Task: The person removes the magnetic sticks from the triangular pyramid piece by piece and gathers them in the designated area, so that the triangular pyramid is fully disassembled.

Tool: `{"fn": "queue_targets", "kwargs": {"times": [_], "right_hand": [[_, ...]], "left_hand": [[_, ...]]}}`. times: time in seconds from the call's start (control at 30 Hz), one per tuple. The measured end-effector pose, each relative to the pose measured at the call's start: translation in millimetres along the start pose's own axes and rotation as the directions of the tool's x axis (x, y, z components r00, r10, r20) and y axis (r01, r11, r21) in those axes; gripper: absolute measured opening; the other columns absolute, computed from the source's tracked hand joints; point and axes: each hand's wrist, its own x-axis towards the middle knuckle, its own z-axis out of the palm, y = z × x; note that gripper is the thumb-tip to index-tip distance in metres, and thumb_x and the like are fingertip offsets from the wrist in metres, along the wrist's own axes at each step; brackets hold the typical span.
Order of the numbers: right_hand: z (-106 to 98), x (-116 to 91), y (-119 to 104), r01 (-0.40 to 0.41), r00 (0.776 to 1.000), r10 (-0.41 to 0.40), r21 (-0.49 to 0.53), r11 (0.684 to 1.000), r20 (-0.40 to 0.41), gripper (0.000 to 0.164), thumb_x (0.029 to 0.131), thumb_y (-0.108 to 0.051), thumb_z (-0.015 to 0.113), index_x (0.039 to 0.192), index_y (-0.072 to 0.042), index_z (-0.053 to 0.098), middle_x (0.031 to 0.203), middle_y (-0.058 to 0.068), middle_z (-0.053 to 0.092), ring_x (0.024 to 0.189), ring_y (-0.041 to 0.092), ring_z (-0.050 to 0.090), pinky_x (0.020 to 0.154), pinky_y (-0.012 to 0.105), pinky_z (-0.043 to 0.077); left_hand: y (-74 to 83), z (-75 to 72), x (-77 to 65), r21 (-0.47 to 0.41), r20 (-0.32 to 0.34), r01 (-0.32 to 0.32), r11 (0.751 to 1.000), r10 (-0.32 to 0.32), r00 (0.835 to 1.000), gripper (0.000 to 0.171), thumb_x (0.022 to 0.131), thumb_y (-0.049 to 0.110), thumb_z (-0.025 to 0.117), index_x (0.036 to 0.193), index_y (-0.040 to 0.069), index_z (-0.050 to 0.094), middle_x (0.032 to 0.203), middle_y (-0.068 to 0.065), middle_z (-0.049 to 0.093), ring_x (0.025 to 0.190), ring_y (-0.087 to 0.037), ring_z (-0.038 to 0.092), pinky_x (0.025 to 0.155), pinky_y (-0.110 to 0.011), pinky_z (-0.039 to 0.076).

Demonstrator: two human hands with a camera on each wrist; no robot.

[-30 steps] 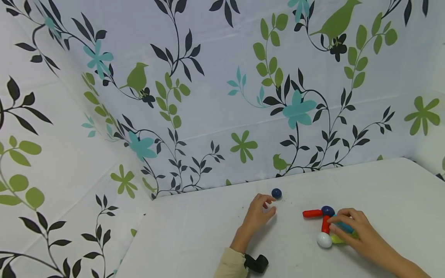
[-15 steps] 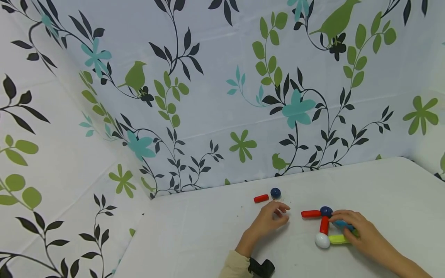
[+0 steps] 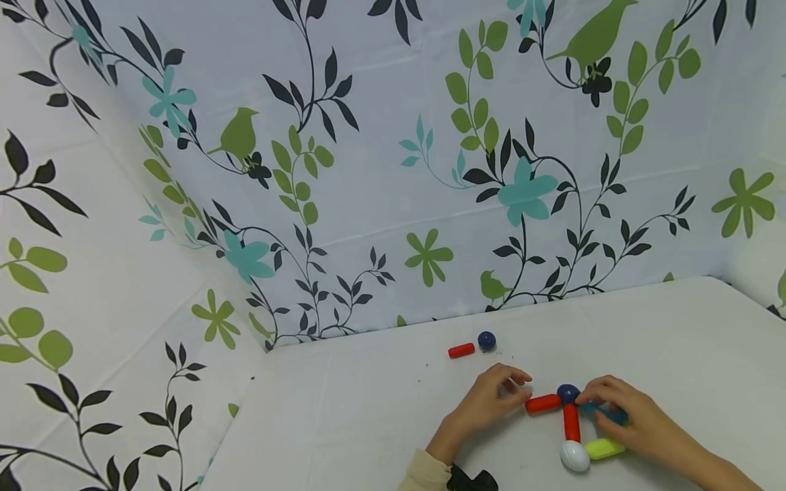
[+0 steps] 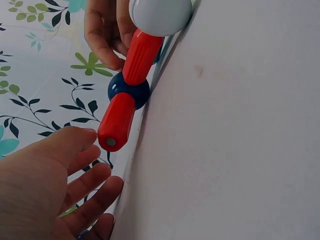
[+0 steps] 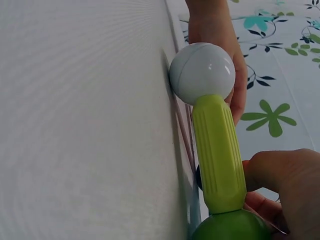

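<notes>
A magnetic ball-and-rod figure lies on the white table. It joins a dark blue ball (image 3: pixel 568 393), two red rods (image 3: pixel 572 423), a white ball (image 3: pixel 574 455), a yellow-green rod (image 3: pixel 604 448) and a blue rod (image 3: pixel 604 412); a green ball (image 5: pixel 232 227) shows in the right wrist view. My right hand (image 3: pixel 638 416) grips the figure at the blue rod, partly hiding it. My left hand (image 3: pixel 488 402) is at the free end of the left red rod (image 4: pixel 117 120). Its fingers are loosely bent, thumb tip beside that end; contact is unclear.
A loose red rod (image 3: pixel 461 350) and a loose dark blue ball (image 3: pixel 487 341) lie side by side farther back on the table (image 3: pixel 356 409). A leaf-and-bird patterned cloth (image 3: pixel 368 170) rises behind the table's far edge.
My left hand has moved right and nearer from the loose ball to the figure, uncovering the loose red rod. The figure has shifted toward me with my right hand and turned slightly.
</notes>
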Motion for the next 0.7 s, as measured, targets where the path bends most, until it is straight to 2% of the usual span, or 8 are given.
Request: {"fn": "queue_targets", "kwargs": {"times": [0.13, 0.27, 0.4, 0.5, 0.7], "right_hand": [[1.9, 0.7, -1.8, 0.009, 1.0, -0.009, 0.039, 0.999, 0.002, 0.042, 0.072, 0.015, 0.072, 0.101, -0.015, 0.065, 0.101, -0.009, 0.058, 0.076, -0.001, 0.058, 0.06, 0.016, 0.047], [4.0, 2.3, -6.7, 0.007, 1.0, -0.007, 0.08, 0.997, -0.006, 0.04, 0.075, 0.013, 0.072, 0.103, -0.013, 0.065, 0.1, -0.008, 0.058, 0.071, -0.001, 0.056, 0.059, 0.016, 0.047], [9.6, 3.3, -10.0, 0.043, 0.999, -0.039, 0.117, 0.992, -0.032, 0.039, 0.075, 0.01, 0.075, 0.104, -0.014, 0.064, 0.098, -0.007, 0.059, 0.065, 0.0, 0.05, 0.055, 0.014, 0.043], [12.3, 2.5, -10.7, 0.052, 0.998, -0.048, 0.131, 0.99, -0.034, 0.039, 0.075, 0.008, 0.076, 0.105, -0.014, 0.065, 0.099, -0.007, 0.059, 0.065, 0.0, 0.049, 0.052, 0.015, 0.041], [10.5, -0.3, -11.5, -0.038, 0.997, 0.027, 0.147, 0.988, 0.076, 0.037, 0.081, 0.001, 0.074, 0.114, -0.012, 0.064, 0.107, -0.009, 0.062, 0.074, 0.0, 0.055, 0.057, 0.019, 0.047]], "left_hand": [[1.7, 6.3, -0.1, -0.069, 0.044, -0.03, 0.997, 0.033, 0.998, 0.027, 0.096, 0.021, 0.063, 0.12, 0.009, 0.064, 0.111, 0.001, 0.063, 0.095, 0.004, 0.055, 0.084, -0.015, 0.046], [4.2, 12.4, -0.1, -0.13, 0.084, -0.044, 0.99, 0.056, 0.995, 0.028, 0.092, 0.021, 0.068, 0.118, 0.01, 0.066, 0.104, 0.005, 0.066, 0.09, 0.006, 0.055, 0.078, -0.015, 0.047], [6.6, 17.8, -0.6, -0.096, 0.107, -0.059, 0.994, 0.07, 0.992, 0.028, 0.088, 0.02, 0.073, 0.115, 0.013, 0.068, 0.095, 0.005, 0.067, 0.085, 0.007, 0.053, 0.076, -0.014, 0.046], [8.7, 20.1, -1.0, -0.084, 0.122, -0.065, 0.994, 0.075, 0.99, 0.028, 0.089, 0.019, 0.073, 0.115, 0.013, 0.068, 0.095, 0.002, 0.068, 0.085, 0.008, 0.052, 0.078, -0.013, 0.046], [10.9, 20.9, -3.2, -0.076, 0.108, -0.046, 0.996, 0.054, 0.993, 0.028, 0.087, 0.019, 0.075, 0.113, 0.014, 0.069, 0.091, 0.008, 0.067, 0.083, 0.008, 0.052, 0.079, -0.013, 0.046]]}}
